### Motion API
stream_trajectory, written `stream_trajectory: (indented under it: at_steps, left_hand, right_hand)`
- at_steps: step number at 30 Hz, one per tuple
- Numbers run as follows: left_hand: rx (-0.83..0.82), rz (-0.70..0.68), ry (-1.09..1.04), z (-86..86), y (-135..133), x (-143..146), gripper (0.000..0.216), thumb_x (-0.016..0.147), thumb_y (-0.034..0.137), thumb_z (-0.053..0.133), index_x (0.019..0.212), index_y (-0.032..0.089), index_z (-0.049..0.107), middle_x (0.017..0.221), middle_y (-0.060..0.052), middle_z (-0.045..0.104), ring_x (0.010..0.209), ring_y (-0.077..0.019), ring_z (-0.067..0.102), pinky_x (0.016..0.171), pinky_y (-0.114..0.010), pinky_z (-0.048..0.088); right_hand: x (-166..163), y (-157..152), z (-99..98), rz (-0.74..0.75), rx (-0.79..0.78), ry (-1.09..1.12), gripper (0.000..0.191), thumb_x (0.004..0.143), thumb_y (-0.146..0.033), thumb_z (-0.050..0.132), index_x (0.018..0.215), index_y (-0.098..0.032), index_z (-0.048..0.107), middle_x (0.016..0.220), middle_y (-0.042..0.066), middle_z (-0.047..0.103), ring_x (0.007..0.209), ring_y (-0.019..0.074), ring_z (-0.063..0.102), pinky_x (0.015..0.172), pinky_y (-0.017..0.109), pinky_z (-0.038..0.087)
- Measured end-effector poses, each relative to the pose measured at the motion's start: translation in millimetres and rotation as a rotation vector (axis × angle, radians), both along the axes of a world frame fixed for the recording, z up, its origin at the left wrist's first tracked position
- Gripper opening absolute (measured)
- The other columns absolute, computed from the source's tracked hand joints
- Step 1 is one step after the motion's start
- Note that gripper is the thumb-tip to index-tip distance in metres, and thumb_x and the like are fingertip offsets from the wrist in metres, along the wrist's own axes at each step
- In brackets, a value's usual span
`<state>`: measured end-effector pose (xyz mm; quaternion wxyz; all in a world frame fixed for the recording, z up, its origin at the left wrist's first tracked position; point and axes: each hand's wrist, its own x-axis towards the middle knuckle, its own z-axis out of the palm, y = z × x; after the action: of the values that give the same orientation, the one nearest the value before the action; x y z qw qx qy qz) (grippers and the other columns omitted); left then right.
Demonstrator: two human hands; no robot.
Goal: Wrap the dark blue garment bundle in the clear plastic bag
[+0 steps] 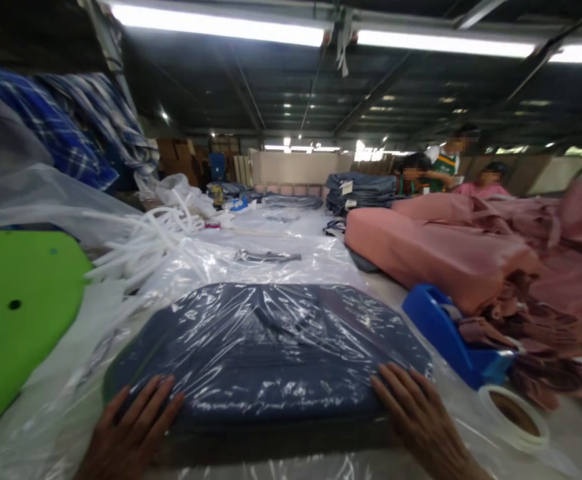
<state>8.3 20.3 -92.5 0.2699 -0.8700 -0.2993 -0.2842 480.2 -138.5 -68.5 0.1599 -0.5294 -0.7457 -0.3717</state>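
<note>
Bagged navy garment (271, 347): pressed flat by left hand (131, 427) at 7 o'clock, right hand (421, 417) at 5 o'clock, palms open; sealing judged next, tape dispenser (445, 330) within reach.

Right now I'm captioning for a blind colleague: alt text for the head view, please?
Both hands, left hand and right hand, press flat on a folded navy garment in a clear plastic bag. A blue tape dispenser and pink fabric pile lie right.

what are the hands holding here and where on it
Nothing is gripped. The left hand and right hand lie flat, fingers spread, on the near corners of the bagged navy garment, pressing on its plastic wrap.
</note>
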Motion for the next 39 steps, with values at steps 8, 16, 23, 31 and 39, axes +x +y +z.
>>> stream_trajectory:
  at_steps: [8,16,23,31,39]
  left_hand:
    - [-0.009,-0.016,-0.050,16.0,-4,11,0.049,0.098,0.016,0.031,0.146,0.026,0.029,0.130,-0.011,0.058,0.135,-0.0210,0.037,0.115,-0.043,0.022]
    - [-0.026,0.019,-0.077,16.4,-4,12,0.050,0.098,0.013,0.028,0.146,0.028,0.029,0.125,-0.008,0.062,0.125,-0.0209,0.049,0.111,-0.040,0.028]
    - [0.003,0.014,-0.029,17.4,-4,11,0.050,0.098,0.014,0.032,0.147,0.027,0.028,0.120,-0.008,0.065,0.119,-0.0216,0.054,0.109,-0.040,0.029]
    - [0.002,0.014,0.078,14.8,-3,6,0.053,0.098,0.011,0.027,0.149,0.024,0.021,0.119,-0.009,0.065,0.140,-0.0174,0.027,0.116,-0.039,0.018]
    - [0.021,-0.004,0.219,24.8,-4,0,0.054,0.093,0.010,0.025,0.147,0.019,0.025,0.126,-0.012,0.059,0.143,-0.0216,0.016,0.118,-0.043,0.010]
  right_hand:
    - [9,-2,-0.2,0.056,-0.072,0.063,0.048,0.099,-0.023,0.027,0.148,-0.022,0.027,0.127,0.007,0.057,0.122,0.0223,0.046,0.108,0.041,0.024]
    - [14,-6,9.1,0.029,-0.085,0.043,0.050,0.100,-0.024,0.024,0.149,-0.026,0.020,0.129,0.007,0.056,0.123,0.0258,0.045,0.106,0.045,0.026]
    - [21,-8,4.8,0.043,-0.099,-0.086,0.055,0.096,-0.012,0.026,0.149,-0.020,0.019,0.152,0.008,0.026,0.122,0.0279,0.047,0.100,0.046,0.033]
    - [19,-7,8.8,0.047,-0.093,-0.205,0.056,0.095,-0.011,0.019,0.150,-0.019,0.016,0.154,0.007,0.018,0.113,0.0240,0.054,0.090,0.043,0.041]
    - [21,-5,12.9,0.062,-0.081,-0.294,0.067,0.084,-0.003,0.028,0.149,-0.017,0.019,0.146,0.010,0.038,0.112,0.0236,0.056,0.087,0.042,0.045]
